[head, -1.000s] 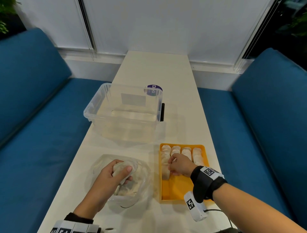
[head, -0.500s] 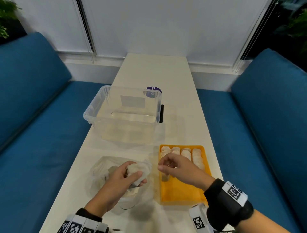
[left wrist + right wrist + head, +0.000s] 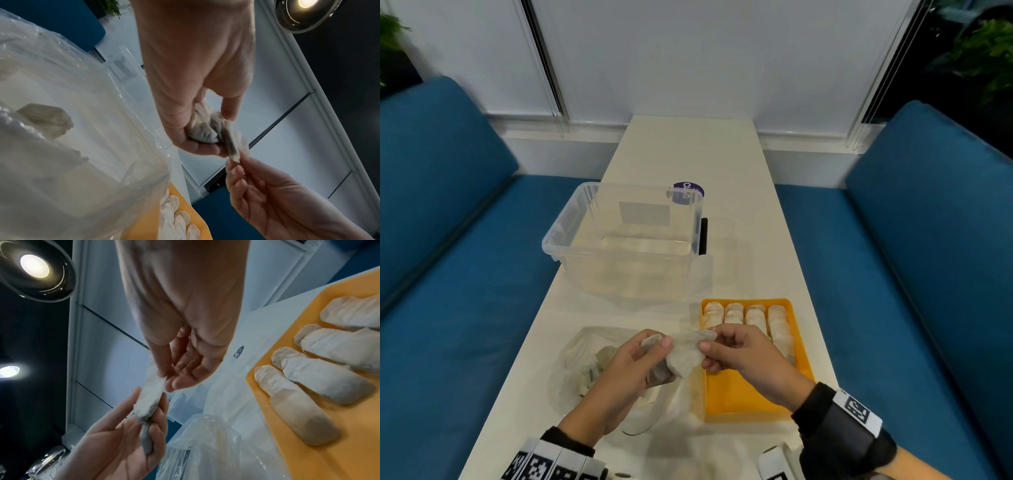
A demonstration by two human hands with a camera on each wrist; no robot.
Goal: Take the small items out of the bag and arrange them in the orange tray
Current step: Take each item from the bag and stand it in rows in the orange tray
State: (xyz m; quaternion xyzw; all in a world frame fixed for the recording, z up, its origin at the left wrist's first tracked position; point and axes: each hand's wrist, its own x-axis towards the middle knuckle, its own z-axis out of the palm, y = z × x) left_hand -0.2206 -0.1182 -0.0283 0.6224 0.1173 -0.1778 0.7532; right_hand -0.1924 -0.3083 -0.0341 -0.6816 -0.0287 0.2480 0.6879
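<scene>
My left hand (image 3: 662,347) holds a small bunch of white paper sachets (image 3: 685,358) just above the table, between the clear plastic bag (image 3: 585,370) and the orange tray (image 3: 753,397). My right hand (image 3: 707,342) pinches the top edge of one sachet (image 3: 153,391) in that bunch between thumb and fingers. Several rows of sachets (image 3: 753,317) lie side by side in the tray's far half; its near half is bare. More sachets (image 3: 47,116) remain inside the bag. The left wrist view shows the bunch (image 3: 202,129) gripped in my curled fingers.
A clear plastic storage box (image 3: 626,240) stands on the white table (image 3: 688,154) beyond the bag and tray, with a purple round sticker (image 3: 686,193) behind it. Blue bench seats (image 3: 893,274) flank the narrow table on both sides.
My right hand left the tray and moved left to meet my left hand. My left hand lifted a bunch of sachets out of the bag and carried it right, toward the tray.
</scene>
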